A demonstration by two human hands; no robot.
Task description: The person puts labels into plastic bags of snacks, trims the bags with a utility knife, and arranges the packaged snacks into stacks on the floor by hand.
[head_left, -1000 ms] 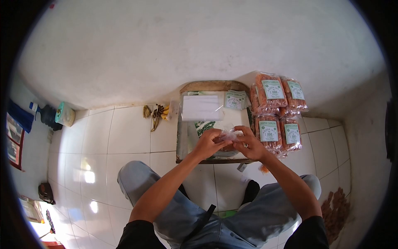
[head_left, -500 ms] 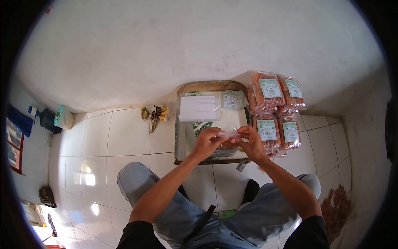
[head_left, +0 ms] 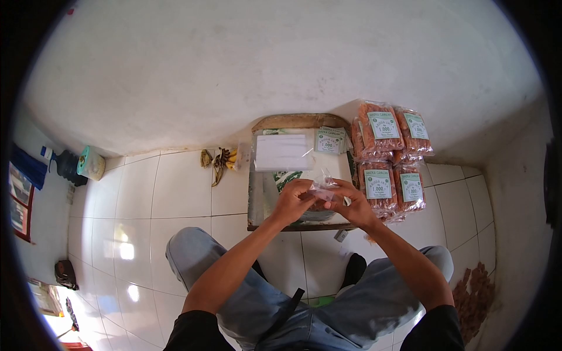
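Over the front of a low table point(head_left: 252, 199), my left hand point(head_left: 293, 202) and my right hand point(head_left: 349, 203) pinch the top of a clear plastic bag point(head_left: 321, 191) from its two sides. Reddish-brown contents show through the bag below my fingers, mostly covered by the hands. Behind my left hand lies a stack of clear plastic bags point(head_left: 283, 152) with a white look. A pile of green-and-white printed labels point(head_left: 330, 141) sits at the back right of the table. Filled snack packs point(head_left: 377, 184) with such labels are stacked close to my right hand.
A bunch of bananas point(head_left: 225, 161) lies on the tiled floor left of the table. Farther left stand a lidded plastic tub point(head_left: 91, 164) and a blue water jug point(head_left: 65, 168). Brown pieces point(head_left: 472, 301) are heaped on the floor at the lower right. A white wall point(head_left: 281, 58) rises behind the table.
My fingers have shifted slightly on the plastic bag, and its clear top now stands up more between my hands. Both hands stay in nearly the same place.
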